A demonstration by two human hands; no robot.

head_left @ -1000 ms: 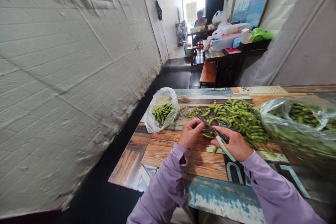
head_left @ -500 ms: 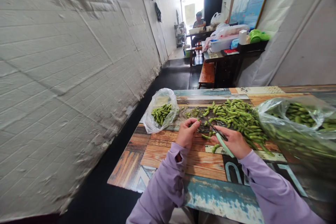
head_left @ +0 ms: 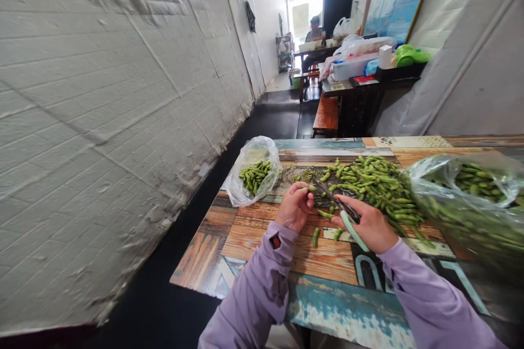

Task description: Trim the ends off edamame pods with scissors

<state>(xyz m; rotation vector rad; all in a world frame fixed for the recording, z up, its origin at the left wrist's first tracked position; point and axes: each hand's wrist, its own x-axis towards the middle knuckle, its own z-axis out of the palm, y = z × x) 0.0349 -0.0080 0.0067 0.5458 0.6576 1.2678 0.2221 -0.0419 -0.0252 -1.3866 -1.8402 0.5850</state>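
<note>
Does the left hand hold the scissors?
No, the right fingers hold the scissors, while the left fingers hold a green pod.

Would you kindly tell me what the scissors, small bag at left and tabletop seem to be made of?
The scissors have thin, dark blades, probably metal, and a smooth, pale green handle, likely plastic. The small bag looks like thin plastic: crinkled, shiny, translucent. The tabletop shows wood grain and slight sheen; real wood or printed laminate, unclear.
</note>
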